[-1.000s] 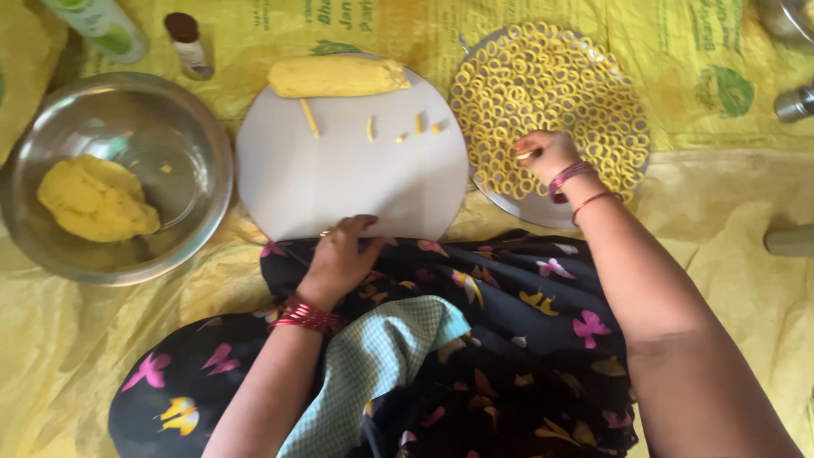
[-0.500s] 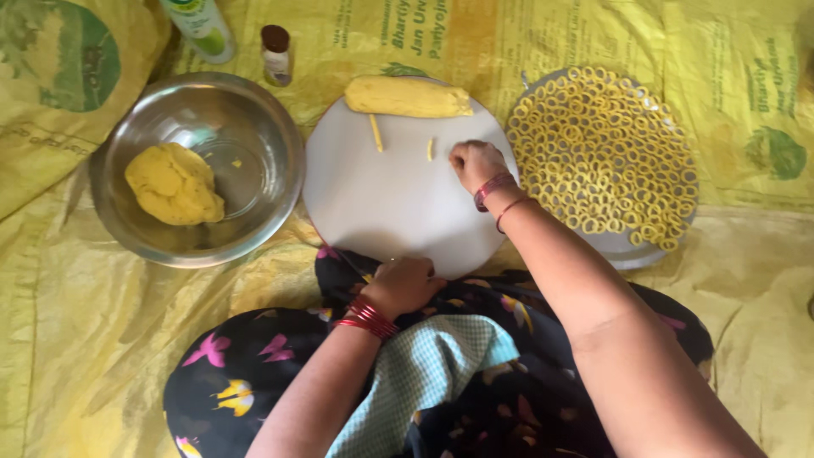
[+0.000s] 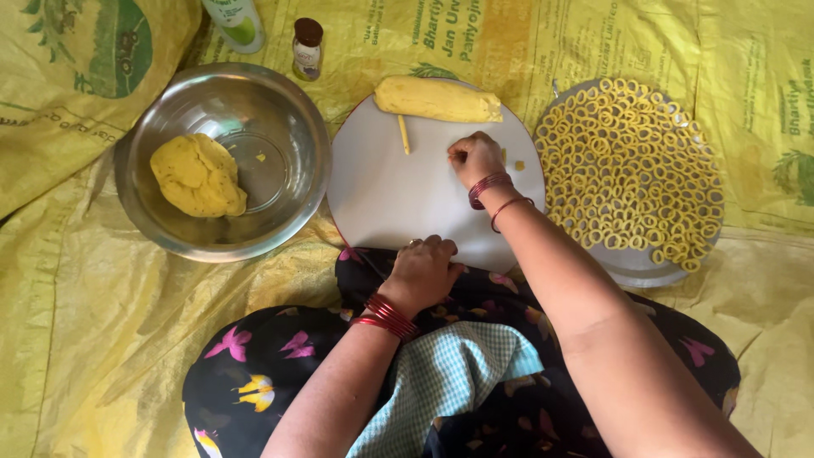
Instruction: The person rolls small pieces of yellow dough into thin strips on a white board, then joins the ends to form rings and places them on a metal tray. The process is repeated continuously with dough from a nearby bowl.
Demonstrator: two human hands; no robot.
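A green-white bottle (image 3: 236, 21) and small brown-capped labelled bottle (image 3: 306, 47) stand beyond the bowl (image 3: 280, 110).

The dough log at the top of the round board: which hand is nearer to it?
Right. The right hand sits on the round board just below the dough log; the left hand rests at the board's near edge, farther away.

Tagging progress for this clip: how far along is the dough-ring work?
Done: a plate crowded with finished dough rings. In hand: the right hand pinches at small pieces on the round board; the left hand rests on its near edge. Left: a dough log, one thin strip, and a lump in the steel bowl.
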